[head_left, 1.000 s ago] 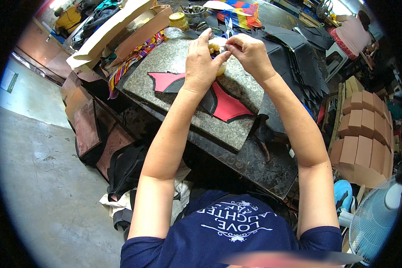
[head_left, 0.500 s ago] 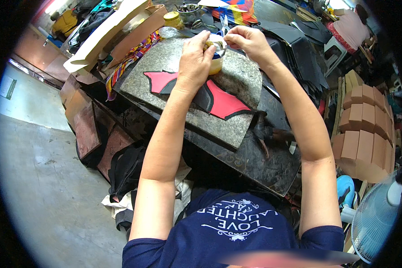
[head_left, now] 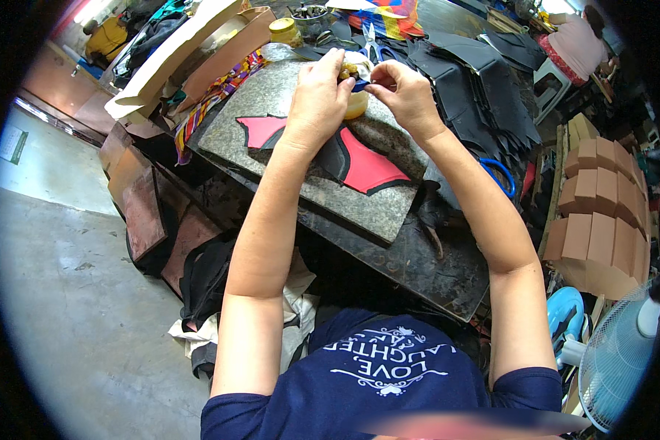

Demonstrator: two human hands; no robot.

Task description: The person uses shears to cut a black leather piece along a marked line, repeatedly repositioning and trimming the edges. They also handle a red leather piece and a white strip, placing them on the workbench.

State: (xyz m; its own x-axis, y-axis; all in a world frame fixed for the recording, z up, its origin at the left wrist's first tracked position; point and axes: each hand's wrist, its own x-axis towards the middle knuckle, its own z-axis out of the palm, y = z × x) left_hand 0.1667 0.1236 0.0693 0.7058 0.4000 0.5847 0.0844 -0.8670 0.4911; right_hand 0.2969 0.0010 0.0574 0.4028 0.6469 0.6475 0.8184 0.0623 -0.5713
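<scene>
Over the far part of a grey speckled stone slab (head_left: pixel 378 213), my left hand (head_left: pixel 317 99) is closed round the left side of a small yellowish tub (head_left: pixel 356 107). My right hand (head_left: pixel 409 99) is in a pinch at the tub's blue edge (head_left: pixel 360 86); what lies between its fingertips is too small to make out. Something white and yellow-brown shows at the tub's top, partly hidden by my hands. Under and beside my left forearm lies a red-and-black cut piece (head_left: pixel 370 165), flat on the slab. Scissors (head_left: pixel 372 45) lie just beyond my hands.
Black sheets (head_left: pixel 458 84) are stacked on the right. A dark hand tool (head_left: pixel 431 213) lies near the slab's right corner. A yellow-lidded jar (head_left: pixel 284 31) stands at the back. Brown boxes (head_left: pixel 598 191), a fan (head_left: pixel 616 359) and a seated person (head_left: pixel 576 48) are on the right.
My right hand has come down and slightly right, its pinch now lower at the tub's blue edge. My left hand stays at the tub. A blue ring shows beside my right forearm.
</scene>
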